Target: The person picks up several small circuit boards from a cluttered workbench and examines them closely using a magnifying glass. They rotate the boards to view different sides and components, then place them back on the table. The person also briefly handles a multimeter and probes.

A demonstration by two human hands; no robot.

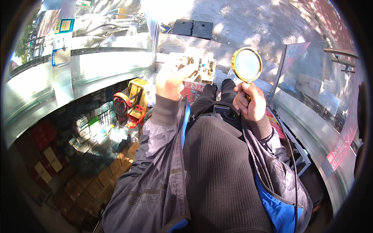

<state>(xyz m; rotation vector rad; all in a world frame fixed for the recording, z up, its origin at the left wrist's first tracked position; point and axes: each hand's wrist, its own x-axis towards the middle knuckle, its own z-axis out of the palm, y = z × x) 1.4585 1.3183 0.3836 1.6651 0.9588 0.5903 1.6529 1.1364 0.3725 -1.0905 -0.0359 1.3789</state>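
Left hand (171, 79) raising small pale circuit board with mounted components (196, 66) into sunlight, grip closed around board's left edge, leaving parts exposed. Right hand (250, 101) fisting handle of round gold-rimmed magnifying glass (247, 65), lens sitting just right of board, level with it, apart, tilted toward face.

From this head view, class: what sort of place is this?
Probably a small street repair or sales kiosk: glass counter, stacked boxed goods beneath, sunlit pavement outside.

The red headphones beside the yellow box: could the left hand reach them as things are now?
Probably not at once: the left hand is raised and already holds a small circuit board, while the red headphones lie lower left.
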